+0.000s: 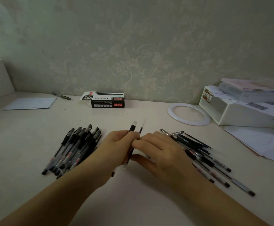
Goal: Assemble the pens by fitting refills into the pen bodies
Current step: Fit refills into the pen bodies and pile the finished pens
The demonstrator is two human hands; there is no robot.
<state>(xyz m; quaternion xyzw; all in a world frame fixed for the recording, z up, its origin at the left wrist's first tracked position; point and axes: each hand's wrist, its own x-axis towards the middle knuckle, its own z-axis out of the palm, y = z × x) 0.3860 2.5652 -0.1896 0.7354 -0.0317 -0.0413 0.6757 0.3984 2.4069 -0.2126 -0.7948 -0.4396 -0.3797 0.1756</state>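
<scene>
Both hands meet at the centre of the frame above the bench [133, 201]. The left hand [115, 149] grips a pen body [132, 141], which runs from the dark grip end near the upper centre down to a thin tip below the fingers. The right hand [159, 150] has its fingers curled beside the left; a thin refill [142, 128] rises just above them, apparently pinched there, though the grip itself is hidden. Body and refill stand close and nearly parallel, not yet joined as far as can be seen.

To the left of centre lies a bundle of capped pens [74, 149]. To the right of centre lies a loose heap of refills and bodies [203, 154]. An open pen box [107, 99] stands at the upper centre by the wall, and a white ring [188, 114] lies to the right of it.

Risks, as judged: the refill is slender and could bend or miss the barrel opening if offered at an angle. The right forearm passes close to the loose heap and could scatter it. Motion blur limits certainty on finger placement.
</scene>
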